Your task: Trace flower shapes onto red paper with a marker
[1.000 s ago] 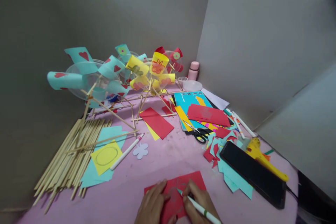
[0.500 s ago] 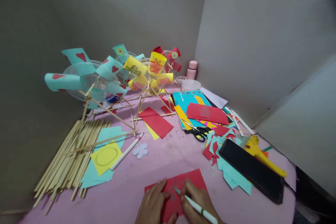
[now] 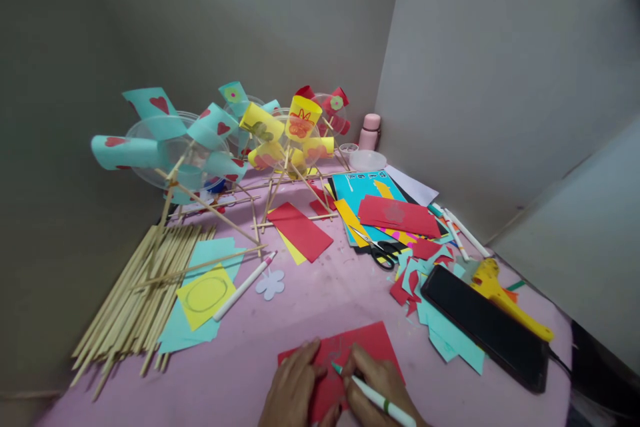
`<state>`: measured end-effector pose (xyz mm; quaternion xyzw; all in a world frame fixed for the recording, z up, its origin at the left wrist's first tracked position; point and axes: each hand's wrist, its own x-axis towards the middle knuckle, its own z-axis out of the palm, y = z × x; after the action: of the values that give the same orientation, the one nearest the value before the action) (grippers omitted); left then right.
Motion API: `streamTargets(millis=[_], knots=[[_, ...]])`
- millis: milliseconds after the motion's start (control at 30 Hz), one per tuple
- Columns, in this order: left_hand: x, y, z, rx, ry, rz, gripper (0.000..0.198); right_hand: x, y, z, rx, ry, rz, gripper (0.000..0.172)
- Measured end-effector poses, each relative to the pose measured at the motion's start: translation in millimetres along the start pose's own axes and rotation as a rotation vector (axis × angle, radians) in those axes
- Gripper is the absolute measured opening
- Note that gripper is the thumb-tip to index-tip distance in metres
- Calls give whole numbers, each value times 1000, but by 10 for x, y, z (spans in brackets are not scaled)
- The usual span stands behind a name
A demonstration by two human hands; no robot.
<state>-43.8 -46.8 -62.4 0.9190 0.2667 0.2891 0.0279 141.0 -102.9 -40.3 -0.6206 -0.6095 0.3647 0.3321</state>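
A piece of red paper (image 3: 367, 341) lies at the table's near edge, with faint drawn lines on it. My left hand (image 3: 294, 383) rests flat on its left side, fingers stretched out. In my right hand (image 3: 375, 380) is a white felt-tip marker (image 3: 383, 401) with a green band, its green tip at the paper's middle, by the faint lines. Whether the tip presses on the paper I cannot tell. Beyond them lie a white flower cutout (image 3: 271, 285) and a white marker with a pink end (image 3: 245, 285).
Paper windmills (image 3: 160, 140) on stick stands fill the back left, above a pile of wooden sticks (image 3: 125, 307). Scissors (image 3: 383, 253), red paper strips (image 3: 400, 213), paper scraps (image 3: 413, 283), a phone (image 3: 485, 327) and a yellow glue gun (image 3: 515, 310) lie right. A pink bottle (image 3: 370, 132) stands behind.
The whole view has shifted slightly, so things sit a little further right. The marker tip has moved slightly down and left relative to the red paper. The left hand stays on it.
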Motion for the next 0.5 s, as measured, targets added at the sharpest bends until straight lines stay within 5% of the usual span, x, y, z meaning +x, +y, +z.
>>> streamTargets(millis=[500], knots=[[-12, -1, -4, -24, 0, -15, 28, -19, 14, 17, 70, 15, 31, 4]])
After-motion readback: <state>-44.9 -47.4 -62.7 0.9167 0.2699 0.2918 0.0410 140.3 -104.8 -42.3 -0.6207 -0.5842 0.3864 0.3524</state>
